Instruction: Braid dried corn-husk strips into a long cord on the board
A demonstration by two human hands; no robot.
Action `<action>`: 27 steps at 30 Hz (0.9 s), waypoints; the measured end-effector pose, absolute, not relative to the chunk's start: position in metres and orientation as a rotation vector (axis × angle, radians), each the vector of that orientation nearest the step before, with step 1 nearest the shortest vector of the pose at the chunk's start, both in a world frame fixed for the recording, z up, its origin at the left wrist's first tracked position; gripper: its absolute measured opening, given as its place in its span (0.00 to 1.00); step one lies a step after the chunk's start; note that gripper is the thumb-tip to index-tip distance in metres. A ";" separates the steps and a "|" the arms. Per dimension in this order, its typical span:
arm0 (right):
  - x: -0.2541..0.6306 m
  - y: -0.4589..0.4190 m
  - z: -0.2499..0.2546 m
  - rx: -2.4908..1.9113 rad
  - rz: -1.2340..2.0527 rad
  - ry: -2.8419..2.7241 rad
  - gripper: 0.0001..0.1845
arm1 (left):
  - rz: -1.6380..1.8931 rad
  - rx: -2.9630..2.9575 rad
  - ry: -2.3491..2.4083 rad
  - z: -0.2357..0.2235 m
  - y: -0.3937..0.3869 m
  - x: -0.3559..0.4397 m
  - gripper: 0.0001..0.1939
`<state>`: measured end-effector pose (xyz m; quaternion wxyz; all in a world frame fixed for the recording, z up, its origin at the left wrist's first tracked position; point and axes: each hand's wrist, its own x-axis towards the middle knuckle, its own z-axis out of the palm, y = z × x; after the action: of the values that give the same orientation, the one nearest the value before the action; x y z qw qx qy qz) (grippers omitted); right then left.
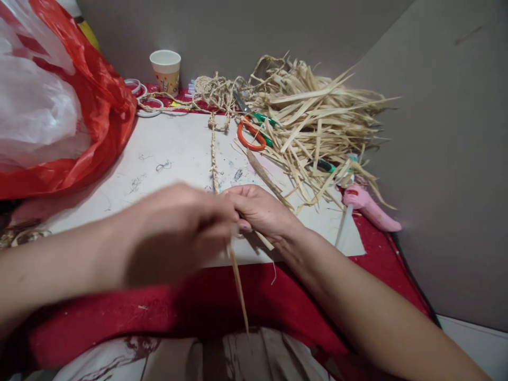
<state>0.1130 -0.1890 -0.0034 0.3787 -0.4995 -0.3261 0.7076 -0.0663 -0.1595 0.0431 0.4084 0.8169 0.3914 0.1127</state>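
A thin braided straw cord [214, 159] runs down the white board to my right hand [256, 209], whose thumb and fingers pinch its lower end. A short flat straw end [264, 241] sticks out below that palm. My left hand [178, 233], blurred by motion, is closed right beside the right fingertips. From its fingertips a loose straw strand [238, 286] hangs toward my lap. The exact grip between the two hands is partly hidden.
The white board [174, 153] lies on a red cloth [190, 301]. Behind are a dried straw pile [317, 106], orange-handled scissors [251, 135], a coil of straw cord [216, 90] and a paper cup [165, 71]. A pink glue gun [371, 206] lies right, a red plastic bag [115, 106] left.
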 end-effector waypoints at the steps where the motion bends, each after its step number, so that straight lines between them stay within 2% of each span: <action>1: 0.113 -0.189 -0.004 -1.256 1.812 -0.838 0.10 | 0.311 2.023 0.992 0.048 -0.148 -0.062 0.08; 3: 0.114 -0.189 -0.005 -1.226 1.821 -0.837 0.09 | 0.406 1.889 1.053 0.050 -0.129 -0.053 0.06; 6: 0.115 -0.188 -0.007 -1.193 1.835 -0.857 0.08 | 0.187 1.508 0.945 0.035 -0.117 -0.043 0.05; 10: 0.119 -0.188 -0.009 -1.187 1.859 -0.941 0.14 | 0.006 1.198 0.773 0.015 -0.123 -0.040 0.06; 13: 0.123 -0.187 -0.007 -1.195 1.877 -0.996 0.17 | 0.050 1.239 0.767 0.011 -0.127 -0.042 0.08; 18: 0.126 -0.185 -0.004 -1.268 1.860 -1.048 0.10 | 0.178 1.547 0.828 0.009 -0.123 -0.043 0.09; 23: 0.128 -0.184 -0.005 -1.239 1.854 -1.154 0.11 | 0.189 1.726 0.849 0.006 -0.122 -0.042 0.10; 27: 0.130 -0.184 -0.006 -1.236 1.840 -1.209 0.10 | 0.184 1.649 0.829 0.005 -0.124 -0.041 0.09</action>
<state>0.1297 -0.1837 -0.0056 0.3036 -0.4663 -0.4561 0.6945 -0.0408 -0.1243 0.0053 0.5998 0.7114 0.3576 0.0795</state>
